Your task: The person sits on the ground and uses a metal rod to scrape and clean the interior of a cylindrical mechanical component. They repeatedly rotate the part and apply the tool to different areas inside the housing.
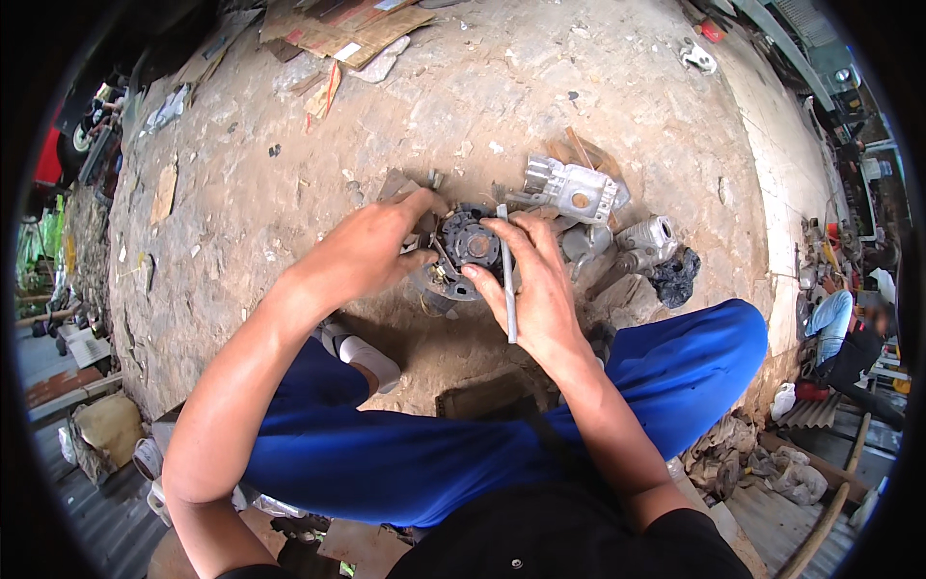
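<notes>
Between my hands is a dark round metal machine part [473, 243], with a lighter hub, a notched rim and some loose bits along its lower left. My left hand [371, 243] curls its thumb and index finger around the part's left edge; the other fingers are tucked out of sight. My right hand [536, 289] holds a thin grey metal rod [508, 289], which points toward me past the thumb. The right thumb and index tips also press on the round part's right side. A flat dark piece [397, 183] lies just beyond the left fingers.
Right of the hands lie a silver cast-metal housing [579, 191], a grey cylindrical motor body [646, 234] and a crumpled black bag [676, 278]. Cardboard [342, 29] lies far ahead. My blue-trousered legs flank the work. A person [854, 347] sits at the far right.
</notes>
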The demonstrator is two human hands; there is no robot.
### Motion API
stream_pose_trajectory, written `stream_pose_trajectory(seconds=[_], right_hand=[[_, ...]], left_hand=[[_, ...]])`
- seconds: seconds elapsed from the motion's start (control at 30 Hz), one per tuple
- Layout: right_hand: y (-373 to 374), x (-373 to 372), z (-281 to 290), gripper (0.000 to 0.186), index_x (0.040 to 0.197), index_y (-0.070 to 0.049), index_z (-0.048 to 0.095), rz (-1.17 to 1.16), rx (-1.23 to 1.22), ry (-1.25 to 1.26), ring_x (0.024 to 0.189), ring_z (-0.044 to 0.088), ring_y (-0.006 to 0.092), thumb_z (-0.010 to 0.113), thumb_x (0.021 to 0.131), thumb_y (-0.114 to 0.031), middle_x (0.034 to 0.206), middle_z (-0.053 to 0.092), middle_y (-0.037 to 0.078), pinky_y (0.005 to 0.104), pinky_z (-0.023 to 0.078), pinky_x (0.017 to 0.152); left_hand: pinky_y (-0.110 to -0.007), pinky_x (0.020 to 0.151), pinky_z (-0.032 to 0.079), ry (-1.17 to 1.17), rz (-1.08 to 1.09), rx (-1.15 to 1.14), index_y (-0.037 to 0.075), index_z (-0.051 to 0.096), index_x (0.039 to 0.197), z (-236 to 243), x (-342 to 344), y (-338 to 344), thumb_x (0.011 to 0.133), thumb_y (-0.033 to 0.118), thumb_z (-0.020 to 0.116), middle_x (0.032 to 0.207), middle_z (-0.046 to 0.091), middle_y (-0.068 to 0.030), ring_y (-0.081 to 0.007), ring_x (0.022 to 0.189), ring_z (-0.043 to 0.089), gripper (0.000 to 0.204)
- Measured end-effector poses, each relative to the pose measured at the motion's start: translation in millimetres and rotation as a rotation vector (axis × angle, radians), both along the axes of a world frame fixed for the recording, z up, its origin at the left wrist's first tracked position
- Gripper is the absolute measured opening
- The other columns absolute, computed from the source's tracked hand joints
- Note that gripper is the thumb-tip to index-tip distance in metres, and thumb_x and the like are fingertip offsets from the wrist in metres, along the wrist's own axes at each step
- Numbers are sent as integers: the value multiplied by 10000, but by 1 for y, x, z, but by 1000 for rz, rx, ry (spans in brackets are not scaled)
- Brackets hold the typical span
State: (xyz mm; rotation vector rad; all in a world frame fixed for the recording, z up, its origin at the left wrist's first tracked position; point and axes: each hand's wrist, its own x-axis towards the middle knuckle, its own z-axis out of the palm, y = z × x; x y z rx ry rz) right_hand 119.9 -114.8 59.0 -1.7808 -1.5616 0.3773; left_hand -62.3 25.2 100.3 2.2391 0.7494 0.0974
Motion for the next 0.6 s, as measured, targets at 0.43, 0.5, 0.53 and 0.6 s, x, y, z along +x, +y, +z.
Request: stream_pose_trajectory(seconds=[0.43, 0.5, 0.53, 0.6], right_hand=[[1, -5, 1, 538, 1277, -23, 616, 40, 13, -26, 1150, 575, 407, 830, 817, -200, 1283, 549, 214, 466, 500, 964], [1, -5, 1, 542, 1283, -24, 612, 52, 4, -40, 1152, 574, 404, 828, 819, -202, 1283, 548, 212, 469, 500, 964], [0, -6, 2, 542, 1285, -23, 610, 57, -5, -45, 1151, 574, 403, 827, 821, -203, 1283, 548, 211, 470, 500, 964], [-2, -7, 2, 546, 1288, -23, 608, 55, -13, -54, 1152, 574, 403, 827, 823, -206, 1284, 547, 210, 472, 501, 964]], left_hand=[[-396, 992, 510, -7, 55, -255, 13, 561, 1355, -20, -9, 15, 906, 181, 777, 1250, 653, -173, -275, 1145, 656, 526], [-394, 983, 515, 12, 46, -243, 7, 574, 1308, -18, -8, 16, 895, 198, 792, 1228, 658, -176, -277, 1140, 660, 505], [-397, 993, 510, 36, 57, -279, 8, 577, 1304, -16, -9, 17, 889, 198, 797, 1239, 650, -180, -278, 1160, 649, 506], [-401, 1011, 499, 77, 74, -351, 11, 582, 1295, -12, -8, 17, 878, 199, 806, 1261, 633, -187, -279, 1200, 628, 509]])
